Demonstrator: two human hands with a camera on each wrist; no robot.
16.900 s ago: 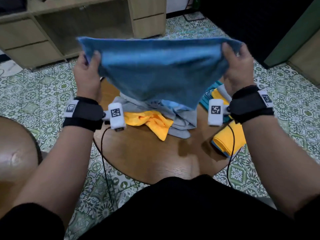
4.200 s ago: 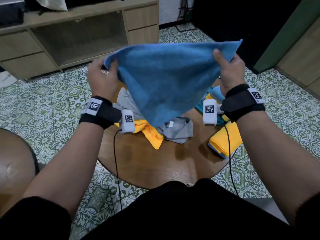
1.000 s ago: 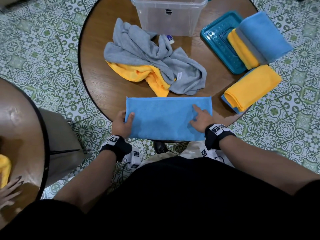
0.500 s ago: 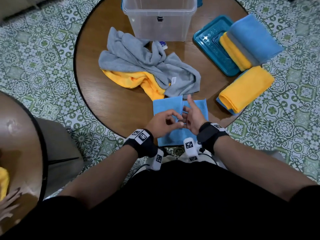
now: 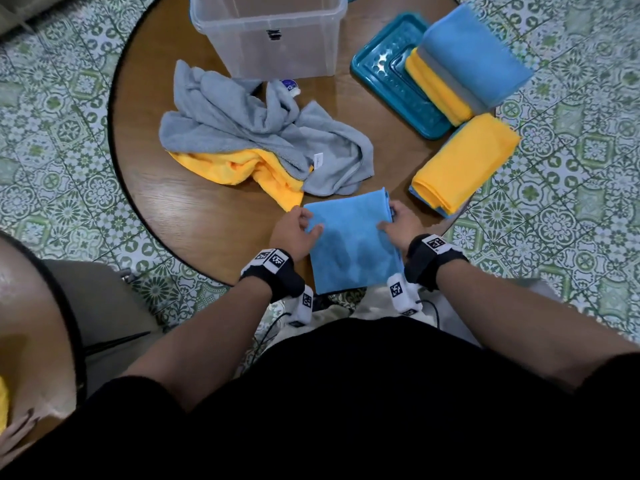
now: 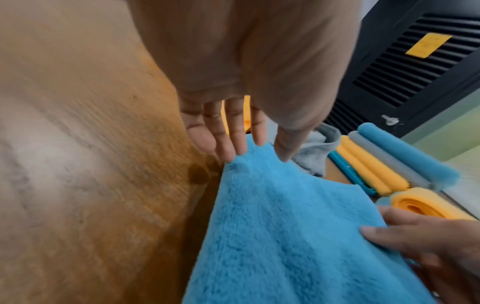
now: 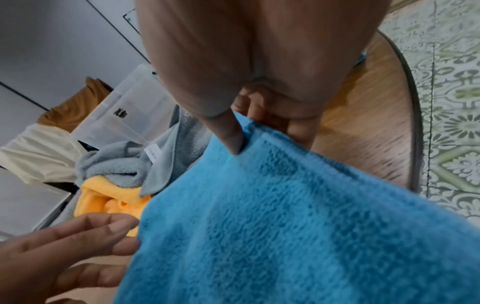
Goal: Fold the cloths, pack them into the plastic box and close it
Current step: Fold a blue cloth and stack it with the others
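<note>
I have the blue cloth (image 5: 353,240) lying folded on the near edge of the table (image 5: 194,216), its near end hanging a little past the rim toward me, and it sits squarely between my hands. Its long axis runs away from me, near edge to far edge, so the two long sides are the ones I hold. My left hand (image 5: 294,230) pinches the far left corner: in the left wrist view the fingertips (image 6: 231,152) meet the cloth's edge with the thumb on top. My right hand (image 5: 398,221) grips the right side near its far corner, thumb pressed onto the pile and fingers curled under the edge, as the right wrist view shows. Both hands sit at the far end of the cloth, about level with each other, so neither is clearly nearer; the near end is free. I judge the next fold would bring that far edge back toward me, halving the length. The box (image 5: 270,32) stands open at the far side of the table, straight ahead and well apart from the cloth, with the loose grey cloth (image 5: 242,126) and a yellow cloth (image 5: 242,168) between. The lid (image 5: 391,74) lies to the right of the box, carrying folded cloths (image 5: 464,71), and the folded pile (image 5: 464,164) nearest my right hand lies just beside it, so that hand has the shorter reach for stacking.
</note>
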